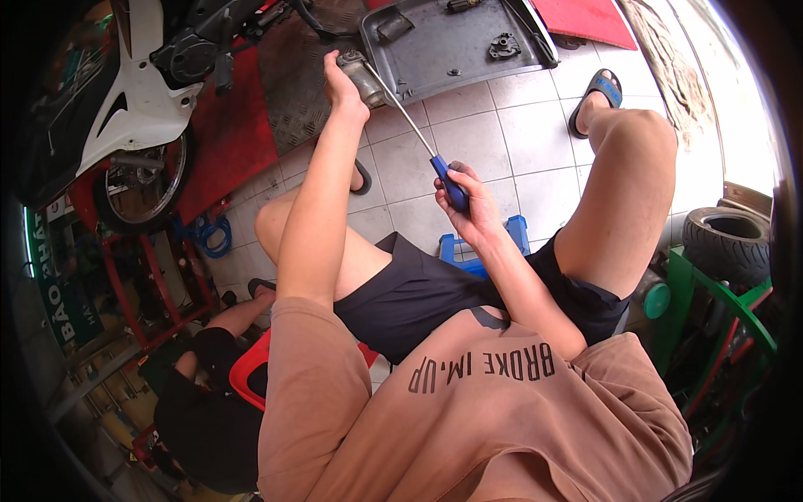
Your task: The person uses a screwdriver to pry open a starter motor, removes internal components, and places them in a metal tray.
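Note:
My left hand (344, 90) is closed on a greyish, roughly cylindrical metal part (365, 85), just off the near-left corner of a dark tray; most of its fingers are hidden. In my right hand (473, 206) is a screwdriver with a blue handle (439, 165), held from below with the fingers wrapped round it. Its long steel shaft slants up and left, and the tip end reaches the upper side of the metal part. Whether the tip sits in a screw is too small to tell.
The dark tray (435, 74) holds loose metal parts, among them a small dark casting (503, 46). A motorbike with white panels (155, 105) stands at upper left by a red platform (238, 125). A blue hose coil (213, 238), tyres (728, 243) and another person (205, 418) are around.

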A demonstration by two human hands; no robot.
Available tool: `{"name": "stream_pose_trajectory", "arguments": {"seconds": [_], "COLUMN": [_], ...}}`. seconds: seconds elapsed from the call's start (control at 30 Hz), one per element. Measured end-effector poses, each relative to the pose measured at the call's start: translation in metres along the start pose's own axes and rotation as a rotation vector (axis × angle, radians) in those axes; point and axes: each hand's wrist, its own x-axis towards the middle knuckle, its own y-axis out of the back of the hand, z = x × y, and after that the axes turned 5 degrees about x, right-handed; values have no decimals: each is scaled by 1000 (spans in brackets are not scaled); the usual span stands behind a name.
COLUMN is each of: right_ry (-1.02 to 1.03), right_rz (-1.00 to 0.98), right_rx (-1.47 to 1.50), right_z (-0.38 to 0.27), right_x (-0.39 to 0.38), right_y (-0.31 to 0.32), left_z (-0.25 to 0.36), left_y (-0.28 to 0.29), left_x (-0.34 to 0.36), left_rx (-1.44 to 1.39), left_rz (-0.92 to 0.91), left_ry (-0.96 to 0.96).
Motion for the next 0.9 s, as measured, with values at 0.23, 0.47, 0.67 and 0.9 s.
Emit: {"name": "stream_pose_trajectory", "arguments": {"seconds": [0.23,0.47,0.67,0.9], "right_ry": [-156,9,-3,-83], "right_rz": [-10,52,-50,9], "right_rx": [13,-49,115,-51], "right_z": [-6,-2,-3,-3], "right_x": [8,3,4,3], "right_y": [7,8,5,7], "left_z": [1,2,-1,-2], "left_y": [-3,-6,-4,-3], "left_x": [-2,-8,-2,-1], "left_rx": [26,33,33,34], "left_rz": [31,31,19,-9], "left_ry": [11,8,1,5]}}
